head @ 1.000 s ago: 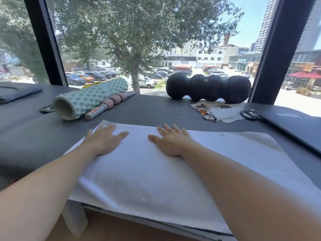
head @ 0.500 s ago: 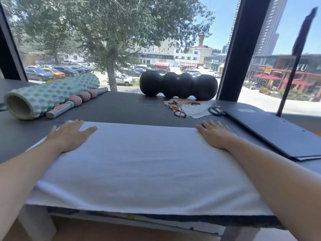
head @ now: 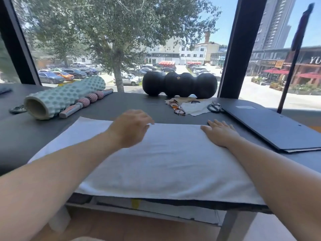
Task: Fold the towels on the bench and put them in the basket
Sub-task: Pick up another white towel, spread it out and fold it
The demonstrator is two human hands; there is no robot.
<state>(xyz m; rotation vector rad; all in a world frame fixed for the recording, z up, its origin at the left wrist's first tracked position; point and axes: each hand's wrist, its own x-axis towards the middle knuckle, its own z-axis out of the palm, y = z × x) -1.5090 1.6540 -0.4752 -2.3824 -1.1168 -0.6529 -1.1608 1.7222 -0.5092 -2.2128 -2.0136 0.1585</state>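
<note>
A plain white towel (head: pixel 156 153) is seen spread on a dark grey bench (head: pixel 20 136). A pale mint-green foam roller (head: pixel 64 98), patterned all over with raised rounded bumps, is seen beside a massage stick (head: pixel 85 103) with pink textured balls and grey-and-pink handles, while a matte black peanut-shaped roller (head: pixel 179 85) is set against the window. Glasses (head: pixel 177 106) with orange-brown frames are laid on a cream cloth (head: pixel 196 106), next to black-handled scissors (head: pixel 214 107) and a flat dark grey folder (head: pixel 271 127).
</note>
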